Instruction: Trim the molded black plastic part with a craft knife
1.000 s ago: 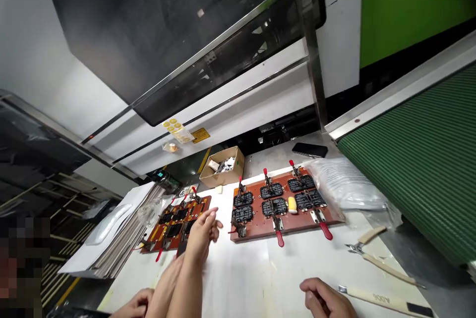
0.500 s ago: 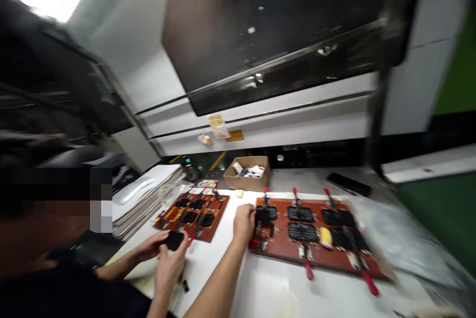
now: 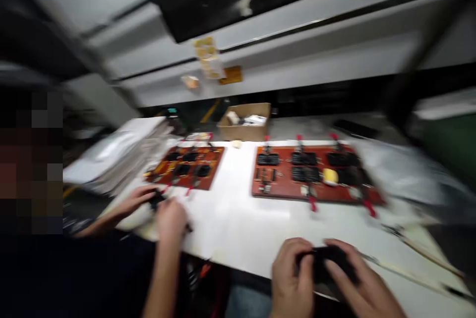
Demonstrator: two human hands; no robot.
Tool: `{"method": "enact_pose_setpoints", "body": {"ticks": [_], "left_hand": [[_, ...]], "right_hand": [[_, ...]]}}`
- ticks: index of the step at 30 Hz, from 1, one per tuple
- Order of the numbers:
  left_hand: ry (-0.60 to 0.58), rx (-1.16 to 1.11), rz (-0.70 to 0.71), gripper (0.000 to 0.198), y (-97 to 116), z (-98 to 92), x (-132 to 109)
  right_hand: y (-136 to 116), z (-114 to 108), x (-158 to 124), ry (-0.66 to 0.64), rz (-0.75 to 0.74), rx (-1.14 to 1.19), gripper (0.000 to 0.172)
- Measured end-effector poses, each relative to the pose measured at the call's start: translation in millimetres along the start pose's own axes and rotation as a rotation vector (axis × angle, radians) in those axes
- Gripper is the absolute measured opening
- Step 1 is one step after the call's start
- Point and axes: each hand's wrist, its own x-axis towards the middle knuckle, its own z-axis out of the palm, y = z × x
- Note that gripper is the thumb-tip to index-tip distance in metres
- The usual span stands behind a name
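At the front edge of the table, my left hand (image 3: 292, 278) grips one end of a black flat part (image 3: 323, 263). The opposite end sits in the curled fingers of my right hand (image 3: 359, 278). Motion blur keeps me from telling exactly what the part is. Beyond my hands lies a reddish-brown fixture board (image 3: 278, 191) carrying several black ribbed pieces and red-tipped toggle clamps. A yellow rounded object (image 3: 330, 177) rests on this board. Its front left slot (image 3: 265, 175) shows no black piece.
To my left, a co-worker's hands (image 3: 171, 219) hold a small black part near a second fixture board (image 3: 206, 183). Behind stands a cardboard box (image 3: 243, 132) of white items. A plastic bag (image 3: 401, 174) and thin tools (image 3: 427, 253) lie right, a paper stack (image 3: 111, 154) left.
My left hand has left the near board's left end, where a black piece was, and come down to the front edge. Both my hands now hold a black part. The view has tilted downward.
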Motion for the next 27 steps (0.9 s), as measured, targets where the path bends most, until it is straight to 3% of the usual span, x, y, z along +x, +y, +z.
{"method": "enact_pose_setpoints", "body": {"ticks": [2,3,6,8,11,16,19,23,27], "left_hand": [[0.021,-0.043,-0.202,0.031,-10,-5.9,-20],[-0.036,-0.087,-0.286,0.045,-13,-12.7,-19],[-0.432,-0.296,-0.528,0.083,-12,-26.6,2],[-0.685,-0.4,-0.673,0.095,-6,-29.1,11],[-0.84,-0.464,-0.766,0.104,6,-29.1,11],[-0.828,-0.47,-0.698,0.124,8,-26.9,8],[-0.741,-0.516,-0.679,0.12,2,-29.3,3],[-0.555,-0.538,-0.644,0.118,-3,-36.9,-5],[-0.416,-0.542,-0.641,0.107,5,-46.7,-3]], "right_hand": [[-16,-15,-1,-0.094,0.006,-0.028,0.043],[-25,-23,0,-0.14,-0.003,-0.029,0.041],[-50,-43,4,-0.287,-0.065,-0.005,0.039],[-61,-52,3,-0.357,-0.085,0.021,0.04],[-56,-67,5,-0.345,-0.105,-0.053,0.044],[4,-123,40,0.087,0.091,-0.683,0.035],[30,-148,54,0.104,0.144,-0.795,0.02],[21,-143,48,0.104,0.051,-0.781,0.009],[-16,-123,37,0.072,-0.029,-0.383,0.018]]}}
